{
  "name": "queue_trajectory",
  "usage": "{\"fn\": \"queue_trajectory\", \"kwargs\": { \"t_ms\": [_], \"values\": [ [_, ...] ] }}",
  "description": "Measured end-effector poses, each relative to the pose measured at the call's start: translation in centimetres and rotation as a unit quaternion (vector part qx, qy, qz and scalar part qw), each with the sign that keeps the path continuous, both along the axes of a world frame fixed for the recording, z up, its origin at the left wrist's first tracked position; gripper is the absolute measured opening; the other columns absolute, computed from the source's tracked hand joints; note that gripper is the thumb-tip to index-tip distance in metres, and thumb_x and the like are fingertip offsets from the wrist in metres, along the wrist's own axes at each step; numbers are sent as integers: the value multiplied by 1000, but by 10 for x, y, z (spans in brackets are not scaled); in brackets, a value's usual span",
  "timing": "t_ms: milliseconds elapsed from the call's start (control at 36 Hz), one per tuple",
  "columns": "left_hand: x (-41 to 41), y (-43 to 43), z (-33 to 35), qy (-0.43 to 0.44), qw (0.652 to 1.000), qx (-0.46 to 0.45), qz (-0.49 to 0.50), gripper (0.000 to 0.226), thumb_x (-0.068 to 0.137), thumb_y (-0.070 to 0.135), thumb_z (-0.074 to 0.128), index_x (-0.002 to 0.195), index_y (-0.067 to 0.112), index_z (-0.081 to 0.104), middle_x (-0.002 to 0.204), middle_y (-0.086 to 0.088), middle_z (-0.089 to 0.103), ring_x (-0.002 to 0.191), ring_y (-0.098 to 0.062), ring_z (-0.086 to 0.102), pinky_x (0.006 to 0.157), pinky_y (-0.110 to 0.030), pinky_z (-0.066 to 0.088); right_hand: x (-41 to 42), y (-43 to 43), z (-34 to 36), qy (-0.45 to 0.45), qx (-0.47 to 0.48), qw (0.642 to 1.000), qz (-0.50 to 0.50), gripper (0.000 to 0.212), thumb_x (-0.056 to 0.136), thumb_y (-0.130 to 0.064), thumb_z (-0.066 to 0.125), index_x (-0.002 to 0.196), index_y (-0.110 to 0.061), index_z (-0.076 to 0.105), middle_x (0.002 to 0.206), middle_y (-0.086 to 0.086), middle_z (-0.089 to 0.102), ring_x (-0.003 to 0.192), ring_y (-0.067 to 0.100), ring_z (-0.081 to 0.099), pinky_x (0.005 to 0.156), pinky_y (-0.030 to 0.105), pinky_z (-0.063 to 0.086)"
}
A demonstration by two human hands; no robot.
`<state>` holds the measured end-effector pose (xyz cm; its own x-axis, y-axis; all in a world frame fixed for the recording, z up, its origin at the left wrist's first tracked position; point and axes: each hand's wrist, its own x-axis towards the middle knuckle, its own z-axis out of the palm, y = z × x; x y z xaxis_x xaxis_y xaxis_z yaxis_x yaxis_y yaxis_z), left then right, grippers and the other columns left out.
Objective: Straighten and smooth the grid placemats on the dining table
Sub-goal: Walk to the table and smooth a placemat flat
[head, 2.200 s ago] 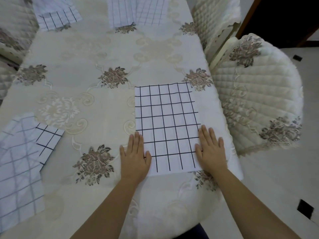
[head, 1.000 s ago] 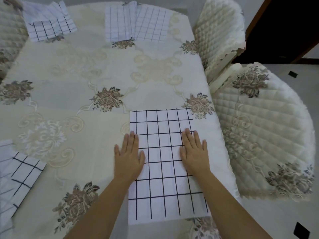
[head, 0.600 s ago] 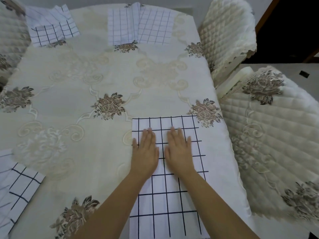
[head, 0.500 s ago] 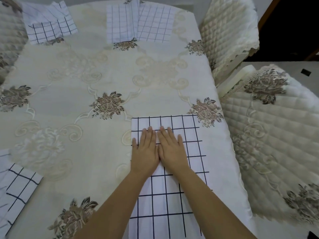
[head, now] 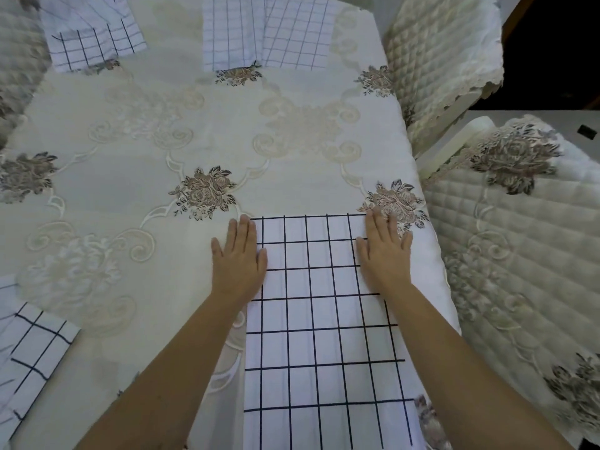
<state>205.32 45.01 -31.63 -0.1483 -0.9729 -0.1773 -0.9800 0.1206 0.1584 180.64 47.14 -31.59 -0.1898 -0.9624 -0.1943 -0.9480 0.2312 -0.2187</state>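
A white placemat with a black grid (head: pixel 318 323) lies flat near the table's right edge, straight in front of me. My left hand (head: pixel 238 259) rests palm down on its far left corner, fingers together. My right hand (head: pixel 384 251) presses flat on its far right corner, fingertips reaching the tablecloth's flower. Two overlapping grid placemats (head: pixel 263 30) lie at the far edge. A crumpled one (head: pixel 92 34) sits at the far left. Another rumpled one (head: pixel 29 349) lies at the near left edge.
The table wears a cream embroidered tablecloth (head: pixel 207 131) with brown flowers. Two quilted chairs stand at the right: one close by (head: pixel 526 241), one farther back (head: pixel 441 50). Another chair back shows at the far left (head: pixel 16 60).
Both hands slid up the placemat, met in its middle, then spread apart to its far corners. My view moved closer to the mat.
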Motion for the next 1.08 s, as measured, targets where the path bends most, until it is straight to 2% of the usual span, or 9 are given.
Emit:
{"fn": "queue_trajectory", "kwargs": {
  "t_ms": [194, 306, 444, 528, 750, 806, 889, 1000, 1083],
  "values": [
    [-41, 11, 8, -25, 995, -45, -86, 58, 78, 22, 32, 128, 1, 52, 139, -17, 47, 128, -32, 47, 94, -57, 42, 67, 0, 15, -38, -35, 993, 111, 63, 86, -31, 19, 143, -8, 33, 153, 7, 27, 142, 32, 24, 107, 59, 24],
    [-45, 8, 2, 31, 996, 4, -88, 60, 89, 33, 18, 140, 10, 40, 149, -7, 35, 138, -26, 33, 105, -57, 29, 84, -1, 4, -70, 8, 985, 155, 53, 98, -31, 17, 150, -22, 11, 158, -7, 2, 147, 18, -3, 117, 50, 1],
    [-20, -6, 1, 11, 1000, 2, -26, 70, 83, 40, 5, 147, 17, 23, 156, 1, 17, 144, -20, 17, 110, -57, 19, 57, -6, 1, 8, 17, 993, 115, 65, 88, -47, 0, 150, -26, 1, 158, -9, -8, 146, 18, -7, 113, 58, 3],
    [0, -7, -2, 4, 1000, -1, 6, 76, 78, 43, -4, 149, 20, 13, 158, 4, 6, 146, -16, 6, 113, -53, 12, 29, -7, 1, 12, 24, 999, 37, 57, 97, -43, 14, 149, -26, -1, 158, -8, -10, 146, 18, -9, 112, 58, 4],
    [1, 8, 13, 21, 998, 5, 54, 72, 84, 36, 6, 145, 3, 25, 156, -14, 14, 145, -29, 12, 112, -56, 15, 9, 2, 11, 19, 42, 999, -14, 64, 94, -46, 8, 150, -16, 2, 159, 2, -5, 146, 25, -8, 112, 58, 2],
    [-12, 18, 18, 6, 1000, -25, 13, 62, 82, 24, 22, 133, -2, 45, 146, -20, 38, 136, -34, 35, 102, -59, 33, 30, 6, 18, 16, 21, 999, -21, 76, 83, -45, 1, 149, -9, 15, 158, 8, 9, 146, 30, 5, 112, 60, 7],
    [-37, 41, 19, -1, 998, -17, -57, 55, 77, 20, 32, 121, 0, 58, 133, -16, 55, 123, -32, 52, 89, -57, 46, 70, 23, 22, 0, -45, 998, 35, 62, 83, -31, 24, 132, -5, 50, 142, 13, 46, 131, 35, 43, 97, 63, 35],
    [-48, 69, 2, -8, 995, 13, -101, 63, 78, 36, 35, 133, 7, 49, 140, -8, 49, 129, -26, 46, 96, -53, 43, 102, 53, 13, -103, -23, 988, 117, 60, 89, -27, 14, 143, -11, 35, 152, 5, 31, 142, 31, 24, 111, 56, 17],
    [-41, 69, -1, 10, 997, -18, -79, 56, 87, 33, 32, 136, 10, 46, 143, -5, 46, 130, -24, 45, 97, -53, 40, 88, 61, 2, -62, -29, 992, 110, 55, 93, -34, 20, 144, -18, 32, 153, -3, 24, 143, 25, 17, 111, 49, 11]
  ]
}}
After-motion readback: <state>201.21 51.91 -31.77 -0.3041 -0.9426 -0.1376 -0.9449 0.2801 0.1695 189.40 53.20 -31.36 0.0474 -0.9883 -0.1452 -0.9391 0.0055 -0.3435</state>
